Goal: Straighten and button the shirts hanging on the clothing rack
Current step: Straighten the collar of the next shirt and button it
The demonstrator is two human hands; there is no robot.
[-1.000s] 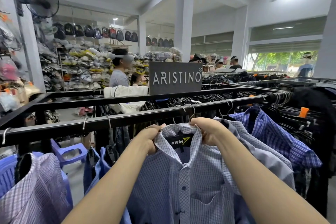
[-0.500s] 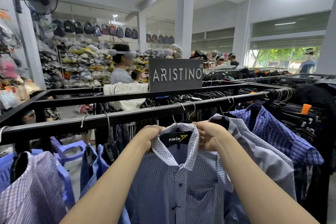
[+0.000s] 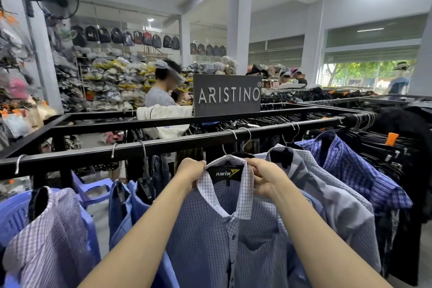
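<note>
Both hands grip one collar: the left hand (image 3: 192,172) curls round its left wing, the right hand (image 3: 265,176) pinches its right wing. The checked shirt (image 3: 224,236) hangs at the near middle of the black rack rail (image 3: 93,153), on a black hanger (image 3: 225,173). A grey checked shirt (image 3: 327,199) presses against its right side. A blue shirt (image 3: 131,213) hangs just left. Farther left, a lilac striped shirt (image 3: 51,236) covers a blue plastic basket (image 3: 11,215); its contents are hidden.
</note>
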